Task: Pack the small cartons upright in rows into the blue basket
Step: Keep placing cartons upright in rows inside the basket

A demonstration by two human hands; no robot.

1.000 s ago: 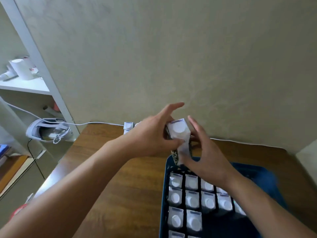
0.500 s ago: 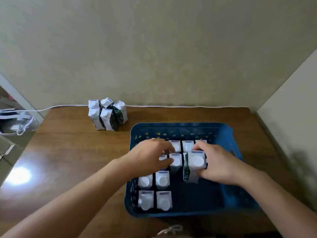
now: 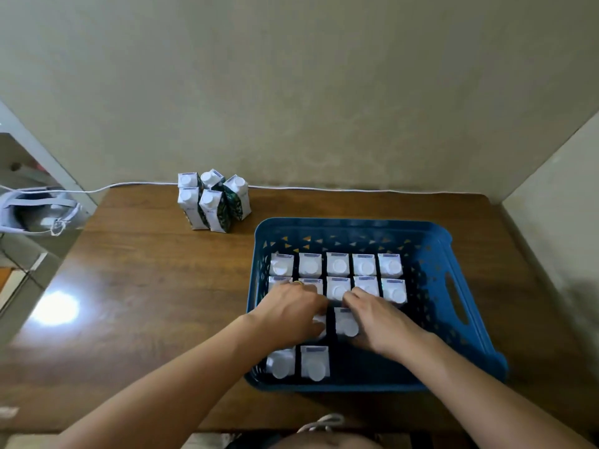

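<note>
My two hands work inside the blue basket (image 3: 434,270) on the wooden table (image 3: 146,286), seating one more small carton (image 3: 346,321) upright in the third row from the far wall. My right hand (image 3: 379,319) has its fingers curled round that carton's right side, gripping it; my left hand (image 3: 291,314) lies across the cartons just to its left, though whether those fingers clasp a carton or only steady them I cannot tell. Two full rows of five stand at the far end, and two cartons (image 3: 298,362) stand in the near left corner. Five unpacked cartons (image 3: 212,199) wait in a cluster at the far left of the table, just outside the basket, near the white cable (image 3: 356,189) along the wall.

The risk, as I judge it, is a knock-on tumble: these tall, narrow cartons stand close, and a wrist dragged across the white caps could tip neighbours or leave the new one tilted, spoiling the row. Open floor to the right of it offers no support.

Half a second earlier my right hand held this carton higher and farther right in the basket, above the packed rows; now it is down in its row.
</note>
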